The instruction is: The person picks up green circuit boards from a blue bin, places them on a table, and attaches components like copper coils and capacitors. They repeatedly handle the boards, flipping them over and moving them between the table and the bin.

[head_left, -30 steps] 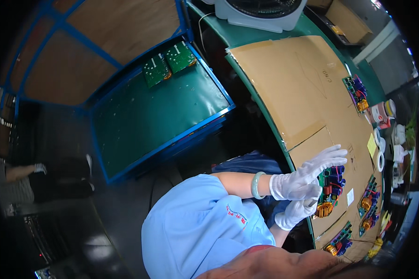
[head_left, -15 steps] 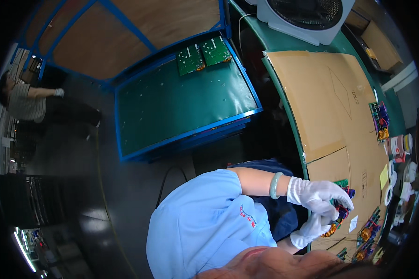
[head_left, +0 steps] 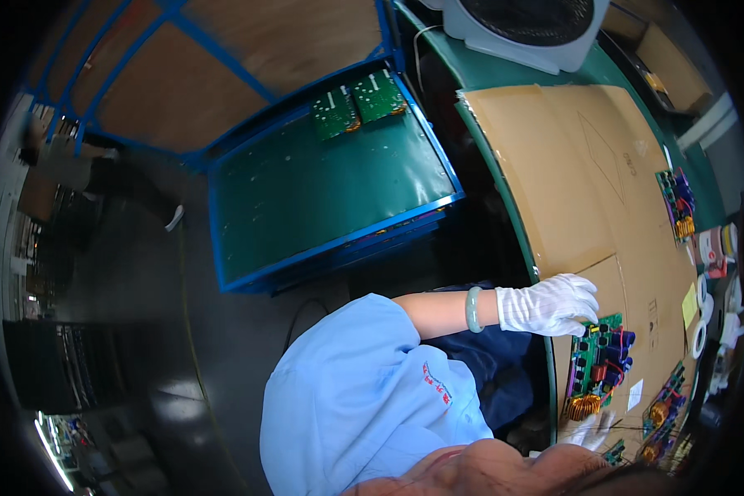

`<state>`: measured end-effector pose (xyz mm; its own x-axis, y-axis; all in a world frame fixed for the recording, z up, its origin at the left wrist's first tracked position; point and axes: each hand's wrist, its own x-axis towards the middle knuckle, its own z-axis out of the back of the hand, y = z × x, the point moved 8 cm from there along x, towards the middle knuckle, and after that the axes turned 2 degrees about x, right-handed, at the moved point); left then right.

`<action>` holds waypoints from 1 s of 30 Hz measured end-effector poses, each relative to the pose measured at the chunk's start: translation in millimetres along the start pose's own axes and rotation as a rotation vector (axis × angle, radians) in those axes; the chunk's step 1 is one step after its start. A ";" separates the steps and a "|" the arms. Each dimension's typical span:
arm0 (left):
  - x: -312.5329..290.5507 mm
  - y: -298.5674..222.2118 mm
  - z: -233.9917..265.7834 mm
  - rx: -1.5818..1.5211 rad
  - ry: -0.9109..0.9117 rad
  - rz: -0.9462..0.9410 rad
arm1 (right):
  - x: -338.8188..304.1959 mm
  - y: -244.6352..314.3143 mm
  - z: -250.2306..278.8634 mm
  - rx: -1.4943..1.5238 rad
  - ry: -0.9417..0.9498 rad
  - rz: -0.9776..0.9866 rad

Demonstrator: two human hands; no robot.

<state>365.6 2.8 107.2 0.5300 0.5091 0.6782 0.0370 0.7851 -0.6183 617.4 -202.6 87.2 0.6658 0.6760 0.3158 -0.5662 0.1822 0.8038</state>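
A green circuit board (head_left: 595, 364) with dark capacitors, red wires and a copper-wound coil lies on the cardboard at the bench's near side. My left hand (head_left: 550, 306), in a white glove with a pale bangle on the wrist, is at the board's upper corner. Its fingers are curled together and the thumb is close to the board's edge; whatever they hold, if anything, is hidden. Below the coil, my right hand (head_left: 589, 431), also white-gloved, is partly covered by the board and my head, so its grip cannot be made out.
Cardboard sheeting (head_left: 554, 182) covers the green bench. Another circuit board (head_left: 676, 205) lies at its far edge, with more boards (head_left: 663, 409) at lower right, beside tape rolls (head_left: 699, 339). A fan (head_left: 525, 33) stands above. Two boards (head_left: 357, 103) rest on a blue-framed cart (head_left: 331, 194). A person (head_left: 99, 178) walks at left.
My left hand has moved up off the board's middle to its upper corner, uncovering the board. My right hand has shifted lower, below the coil. The person at left has moved on.
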 end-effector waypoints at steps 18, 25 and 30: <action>4.2 50.4 11.1 -0.173 0.058 0.566 | 3.0 17.2 -25.0 -0.030 0.255 -0.060; 27.9 32.1 -2.7 0.033 0.187 0.231 | 25.8 18.0 -10.0 0.147 0.179 -0.061; 44.7 33.9 -19.1 0.000 0.276 0.227 | 46.5 16.1 -4.8 0.204 0.188 -0.094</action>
<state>406.7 45.4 108.9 0.7336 0.5558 0.3909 -0.1080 0.6633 -0.7405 636.9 -164.8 112.4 0.5981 0.7871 0.1510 -0.3843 0.1163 0.9158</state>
